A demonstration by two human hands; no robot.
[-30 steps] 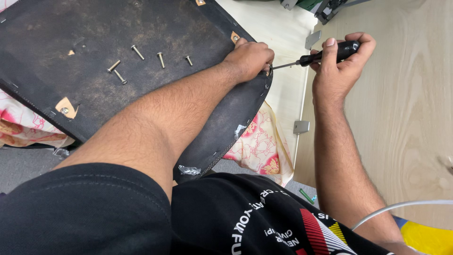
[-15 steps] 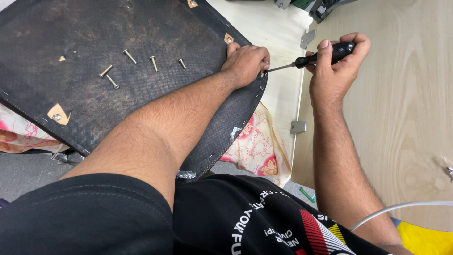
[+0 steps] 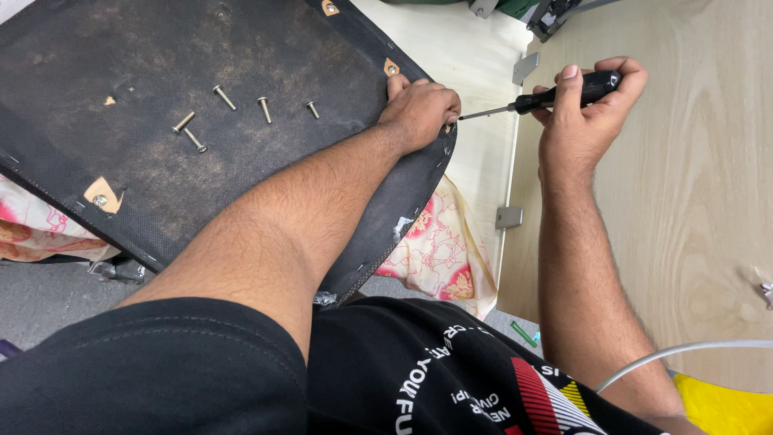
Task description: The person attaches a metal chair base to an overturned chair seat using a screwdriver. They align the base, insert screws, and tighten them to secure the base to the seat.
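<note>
Right hand (image 3: 588, 121) grips black screwdriver (image 3: 555, 95) closed; left hand (image 3: 419, 109) clamps dark panel (image 3: 201, 64) edge. Best: keep tip square w/ fastener, panel steady.

Screwdriver (image 3: 555, 95): tip hidden behind the left hand (image 3: 420, 109) at the panel's 3 o'clock edge; handle mostly covered by the right hand (image 3: 584, 113). Black fabric-covered panel (image 3: 161, 72): cut off at 12 and 9 o'clock. Floral cloth (image 3: 439, 254): largely hidden beneath the panel. Screw heads (image 3: 264, 101): too small to classify.
</note>
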